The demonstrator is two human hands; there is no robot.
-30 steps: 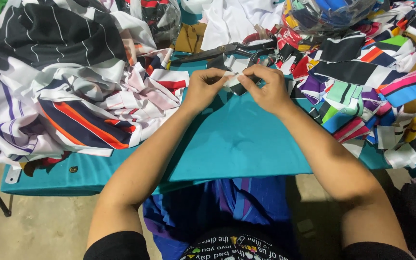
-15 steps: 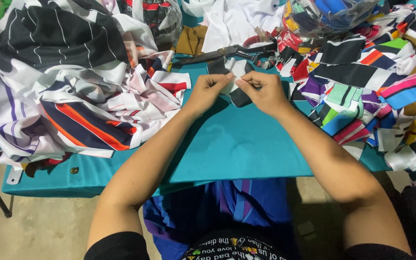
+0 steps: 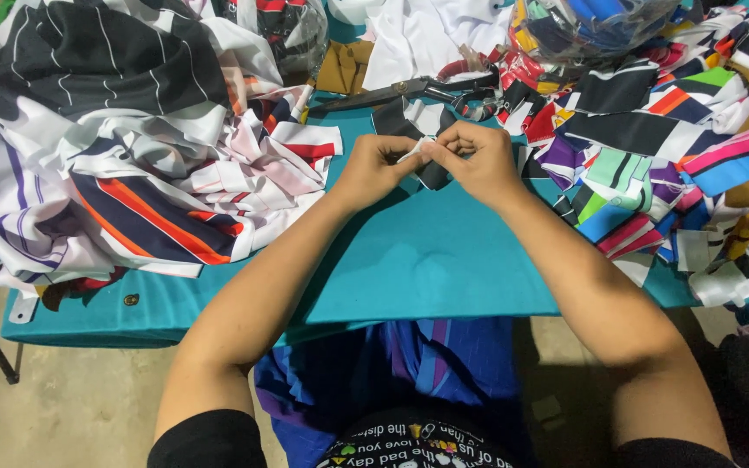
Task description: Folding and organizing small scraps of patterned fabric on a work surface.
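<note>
Hands (image 3: 431,160) pinching fabric scrap (image 3: 431,173), bagged scraps (image 3: 591,26) behind

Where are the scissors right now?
In the head view, the scissors lie on the teal table cover at top centre, just beyond the left hand, between the striped garment pile and the fabric scraps.

Your teal-covered table (image 3: 426,260), striped fabric heap (image 3: 132,147) left of scissors (image 3: 392,91), colourful fabric scraps (image 3: 652,147) right of them
</note>
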